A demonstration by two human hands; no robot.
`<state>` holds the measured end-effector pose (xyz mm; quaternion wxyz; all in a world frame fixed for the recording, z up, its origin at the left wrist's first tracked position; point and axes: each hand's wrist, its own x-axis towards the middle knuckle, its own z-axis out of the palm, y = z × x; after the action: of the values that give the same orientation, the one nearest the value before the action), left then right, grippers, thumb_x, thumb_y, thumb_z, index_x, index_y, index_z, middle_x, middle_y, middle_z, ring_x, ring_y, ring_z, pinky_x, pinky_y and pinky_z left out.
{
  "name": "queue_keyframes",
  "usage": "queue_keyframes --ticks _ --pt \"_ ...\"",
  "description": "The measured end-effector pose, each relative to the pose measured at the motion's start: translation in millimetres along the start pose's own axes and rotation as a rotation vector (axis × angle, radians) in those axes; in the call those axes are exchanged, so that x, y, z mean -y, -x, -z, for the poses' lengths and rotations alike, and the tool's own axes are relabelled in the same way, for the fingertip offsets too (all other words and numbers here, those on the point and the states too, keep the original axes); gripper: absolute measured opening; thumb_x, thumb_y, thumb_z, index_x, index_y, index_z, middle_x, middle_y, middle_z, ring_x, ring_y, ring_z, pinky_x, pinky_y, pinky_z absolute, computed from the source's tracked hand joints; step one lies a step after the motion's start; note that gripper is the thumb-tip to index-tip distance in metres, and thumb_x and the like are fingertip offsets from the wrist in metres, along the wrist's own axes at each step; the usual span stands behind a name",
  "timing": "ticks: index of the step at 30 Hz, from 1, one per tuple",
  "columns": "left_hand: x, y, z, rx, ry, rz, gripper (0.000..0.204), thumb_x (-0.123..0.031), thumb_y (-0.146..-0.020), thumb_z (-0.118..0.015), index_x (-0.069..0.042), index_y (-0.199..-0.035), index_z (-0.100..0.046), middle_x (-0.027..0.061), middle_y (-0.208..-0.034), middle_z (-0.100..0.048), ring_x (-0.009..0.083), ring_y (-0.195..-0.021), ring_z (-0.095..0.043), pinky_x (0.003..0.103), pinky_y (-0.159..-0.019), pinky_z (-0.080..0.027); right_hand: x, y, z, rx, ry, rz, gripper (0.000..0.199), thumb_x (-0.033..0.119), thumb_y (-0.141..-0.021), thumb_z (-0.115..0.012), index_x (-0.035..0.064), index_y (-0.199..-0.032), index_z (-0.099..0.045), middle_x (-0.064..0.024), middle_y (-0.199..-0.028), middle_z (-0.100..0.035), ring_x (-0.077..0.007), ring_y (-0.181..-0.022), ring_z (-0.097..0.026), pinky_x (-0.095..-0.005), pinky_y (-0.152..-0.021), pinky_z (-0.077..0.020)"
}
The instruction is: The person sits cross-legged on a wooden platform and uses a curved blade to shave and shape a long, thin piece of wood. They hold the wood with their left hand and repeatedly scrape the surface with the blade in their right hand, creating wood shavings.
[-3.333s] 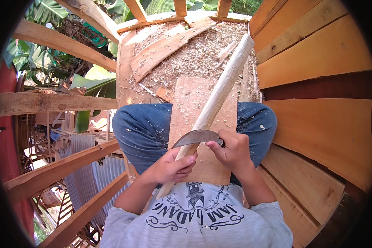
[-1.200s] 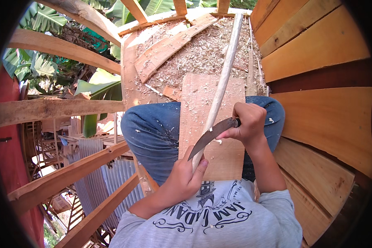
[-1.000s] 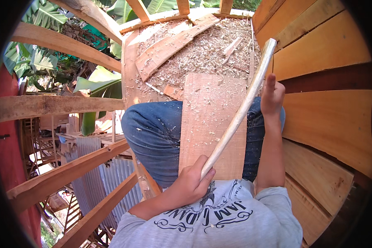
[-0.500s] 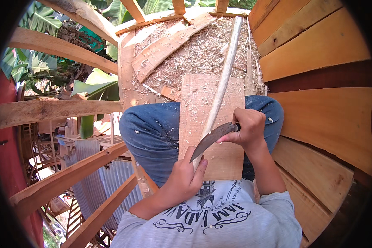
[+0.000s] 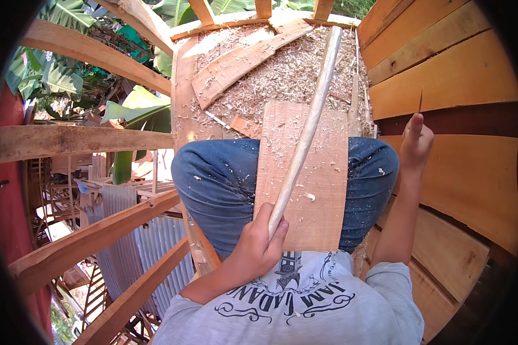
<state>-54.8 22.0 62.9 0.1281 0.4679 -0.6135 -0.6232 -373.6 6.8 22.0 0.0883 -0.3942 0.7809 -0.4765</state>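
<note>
My left hand (image 5: 262, 237) is closed round the near end of a long, pale, peeled wooden stick (image 5: 306, 132). The stick slants away from me over a flat board (image 5: 319, 221) laid across my lap, its far end above the shavings. Raised out to the right, beside the plank wall, my right hand (image 5: 415, 144) is closed on a knife (image 5: 421, 100). Its blade shows edge-on as a thin dark line pointing up, and the handle is hidden in my fist. Knife and stick are well apart.
Wood shavings (image 5: 282, 69) cover the floor ahead, where a loose plank (image 5: 236, 66) lies. A plank wall (image 5: 454, 167) stands close on my right. To the left are open wooden rails (image 5: 86, 144), with corrugated sheets (image 5: 164, 244) and banana leaves (image 5: 135, 109) beyond.
My right hand has lifted the knife off the stick's near end and swung it out to the right. My left hand keeps its hold on the stick.
</note>
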Motion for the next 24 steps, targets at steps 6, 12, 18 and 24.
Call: queue_keyframes --ticks 6,12,18,24 --pt "-4.0 -12.5 -4.0 -0.033 -0.120 -0.170 0.014 -0.007 -0.090 -0.049 0.003 -0.098 -0.046 0.0171 -0.070 -0.053 0.0283 -0.064 -0.058 0.035 -0.058 -0.043 50.0 98.2 -41.4 0.437 0.254 0.379 0.075 0.078 -0.061 -0.059 0.0064 -0.049 -0.040 -0.0060 -0.041 -0.038 -0.0234 -0.036 -0.046 -0.0319 -0.038 -0.0377" --pt "-8.5 -8.3 -3.2 0.044 -0.035 -0.015 0.014 -0.006 -0.090 -0.047 0.002 -0.100 -0.044 0.0150 -0.070 -0.052 0.0242 -0.063 -0.055 0.035 -0.058 -0.042 34.1 62.3 -60.9 0.299 0.278 0.530 0.079 0.081 -0.053 -0.060 0.0045 -0.050 -0.041 -0.0073 -0.042 -0.040 -0.0253 -0.037 -0.049 -0.0335 -0.040 -0.0396" --pt "5.9 10.2 -14.5 0.229 -0.030 0.004 0.008 -0.005 -0.090 -0.048 0.001 -0.094 -0.043 0.0119 -0.066 -0.049 0.0180 -0.060 -0.052 0.033 -0.056 -0.041 -26.6 -35.6 -2.3 -0.126 0.238 -0.126 0.076 0.068 -0.084 -0.043 0.0002 -0.051 -0.034 -0.0024 -0.046 -0.030 -0.0122 -0.048 -0.029 -0.0354 -0.045 -0.0258" --pt "-6.8 -13.0 -6.5 -0.044 -0.085 -0.127 0.011 -0.006 -0.089 -0.050 0.002 -0.091 -0.043 0.0224 -0.069 -0.055 0.0401 -0.062 -0.058 0.041 -0.056 -0.044 46.8 84.0 -32.1 0.409 0.265 0.254 0.075 0.077 -0.067 -0.054 0.0030 -0.053 -0.048 -0.0102 -0.043 -0.043 -0.0264 -0.042 -0.049 -0.0362 -0.042 -0.0383"
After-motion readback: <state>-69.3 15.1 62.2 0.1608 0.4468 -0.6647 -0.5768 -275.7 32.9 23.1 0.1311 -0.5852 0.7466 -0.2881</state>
